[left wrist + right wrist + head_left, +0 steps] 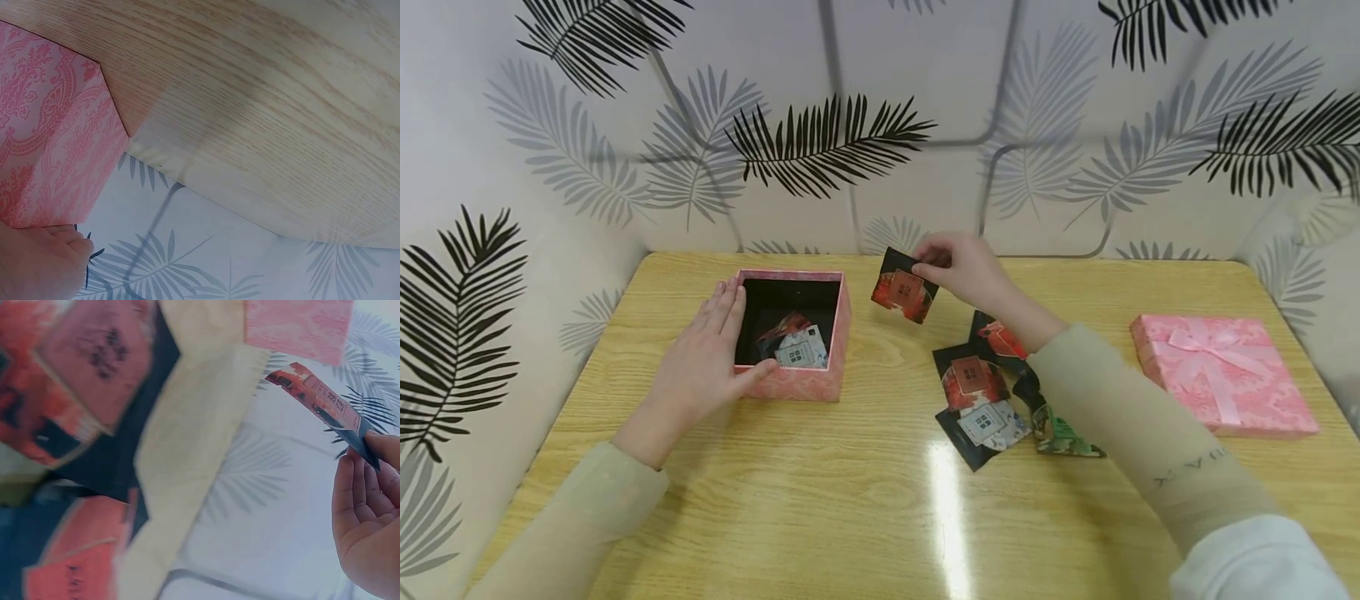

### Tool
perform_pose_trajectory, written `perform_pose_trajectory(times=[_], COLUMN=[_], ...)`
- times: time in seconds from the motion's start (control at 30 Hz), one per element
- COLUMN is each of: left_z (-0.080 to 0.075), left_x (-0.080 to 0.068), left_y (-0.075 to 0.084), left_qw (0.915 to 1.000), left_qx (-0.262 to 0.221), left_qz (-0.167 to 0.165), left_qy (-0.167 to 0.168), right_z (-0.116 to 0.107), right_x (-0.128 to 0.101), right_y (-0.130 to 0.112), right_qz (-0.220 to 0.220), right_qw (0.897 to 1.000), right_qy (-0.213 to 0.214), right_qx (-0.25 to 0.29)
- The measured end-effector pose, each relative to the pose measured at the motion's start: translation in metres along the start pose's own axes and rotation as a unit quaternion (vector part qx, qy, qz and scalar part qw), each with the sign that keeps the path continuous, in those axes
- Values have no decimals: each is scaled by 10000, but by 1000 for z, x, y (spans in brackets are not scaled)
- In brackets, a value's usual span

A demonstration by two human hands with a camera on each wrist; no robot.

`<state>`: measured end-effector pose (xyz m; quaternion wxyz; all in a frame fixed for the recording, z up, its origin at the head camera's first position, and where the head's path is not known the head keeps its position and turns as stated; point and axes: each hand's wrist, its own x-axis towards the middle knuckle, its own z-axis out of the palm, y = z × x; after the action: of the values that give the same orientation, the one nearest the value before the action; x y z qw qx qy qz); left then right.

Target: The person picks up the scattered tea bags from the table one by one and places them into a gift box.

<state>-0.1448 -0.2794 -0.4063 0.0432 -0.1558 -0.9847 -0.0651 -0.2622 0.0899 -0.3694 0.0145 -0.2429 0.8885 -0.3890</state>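
One red-and-black packet point(904, 287) is pinched between thumb and fingers of the right grip point(966, 271), held clear of the counter point(850, 508). Left grip point(700, 367): fingers lie fairly straight along the near wall of the open pink box point(797, 386), thumb at its front rim, apparently steadying it. The box sits to the left of the right grip, with a white-labelled packet point(802, 352) and a red one point(782, 329) inside.

Step in hand, as I judge it: loading packets into the box, mid-transfer. Next move likely calls for carrying the pinched packet left, over the rim, then letting go, with the box kept steady.

Nearer the wearer than the right grip: loose packets, red-labelled point(973, 377), white-labelled point(988, 425) and green point(1067, 437). Off to its right, a ribboned pink lid point(1232, 383).

Hard to make out: another red packet point(997, 337) runs partly under the right forearm. Packets in the box overlap, count uncertain. Left wrist view misses the box's interior; right wrist view blurs the nearby packets. Label print unreadable.
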Motion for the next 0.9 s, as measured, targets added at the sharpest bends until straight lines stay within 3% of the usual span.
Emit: perform_pose_trajectory(times=[0.5,0.9], left_z=[-2,-2], left_x=[1,1], left_y=[2,2], left_qw=[10000,9999], left_qx=[-30,62], left_qz=[26,55], left_qy=[1,57], right_z=[-16,5], right_x=[22,26], right_y=[-41,-69], right_qz=[-256,-407], right_qw=[9985,9971], right_qy=[484,383], right_qx=[96,509])
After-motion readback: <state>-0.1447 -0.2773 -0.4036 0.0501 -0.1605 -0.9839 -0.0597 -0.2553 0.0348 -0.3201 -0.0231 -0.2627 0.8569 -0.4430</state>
